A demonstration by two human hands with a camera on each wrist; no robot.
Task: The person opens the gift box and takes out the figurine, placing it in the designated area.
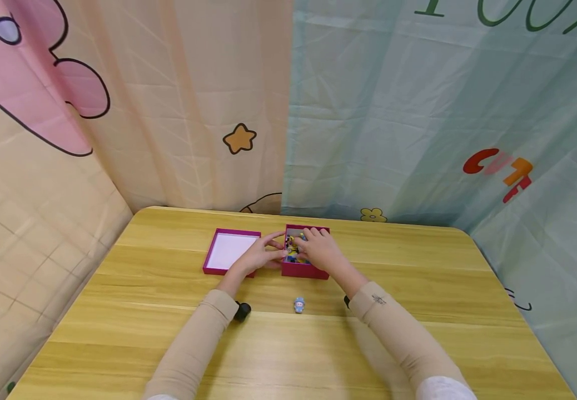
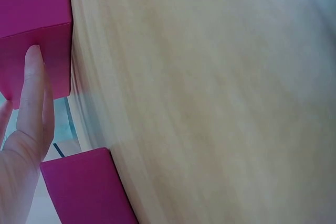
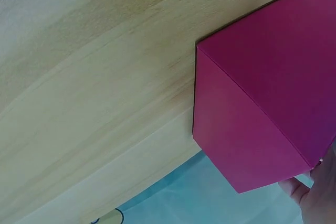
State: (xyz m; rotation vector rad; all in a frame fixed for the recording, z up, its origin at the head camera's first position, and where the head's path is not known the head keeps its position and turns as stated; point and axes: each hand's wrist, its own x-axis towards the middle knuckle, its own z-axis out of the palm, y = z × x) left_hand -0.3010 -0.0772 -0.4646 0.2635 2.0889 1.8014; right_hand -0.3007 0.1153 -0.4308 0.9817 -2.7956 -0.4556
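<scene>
A magenta box (image 1: 305, 270) with several small colourful figures (image 1: 292, 253) inside stands toward the back of the table. My left hand (image 1: 258, 256) is at its left side; in the left wrist view a fairly straight finger (image 2: 34, 77) touches the box wall (image 2: 58, 51). Over the box's opening is my right hand (image 1: 321, 250), its fingers reaching in among the figures. Whether they pinch one is hidden. In the right wrist view only part of that hand (image 3: 320, 195) shows by the box rim. A small light-blue figure (image 1: 299, 305) stands on the table in front of the box.
Left of the box lies a shallow magenta lid (image 1: 228, 250), its white inside facing up, partly behind my left hand. Printed curtains (image 1: 368, 111) hang behind the wooden table (image 1: 168, 311). Each wrist wears a dark camera, with the left one (image 1: 242, 311) clearly visible.
</scene>
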